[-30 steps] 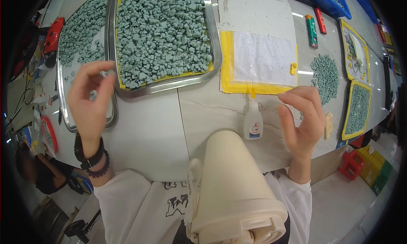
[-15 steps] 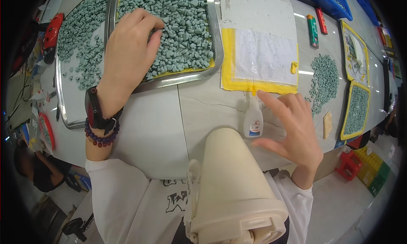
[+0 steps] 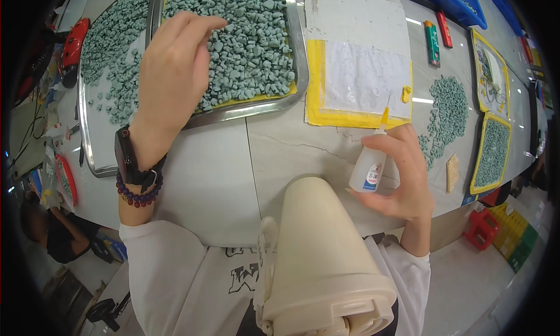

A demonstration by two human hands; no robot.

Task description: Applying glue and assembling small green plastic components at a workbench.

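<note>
My right hand (image 3: 405, 172) is closed round a small white glue bottle (image 3: 367, 170) with a yellow nozzle and a thin needle tip. The bottle leans to the right, its tip over the white sheet (image 3: 364, 79) that lies on a yellow-edged pad. My left hand (image 3: 175, 70) rests over the metal-rimmed tray (image 3: 262, 105) of green stone chips (image 3: 251, 56). Its index finger stretches out above the chips and stands apart from the thumb, with nothing visible between them. Whether the fingertips touch any chips is hard to see.
A large cream tumbler (image 3: 324, 237) stands close to my body. To the right lie a loose pile of small chips (image 3: 448, 111), a beige piece (image 3: 452, 172), a green lighter (image 3: 431, 43) and a yellow-edged tray (image 3: 491, 152). Another chip tray (image 3: 96, 170) sits at left.
My right hand has taken hold of the glue bottle, which has moved slightly right and now tilts. The left hand's thumb and index finger have moved apart.
</note>
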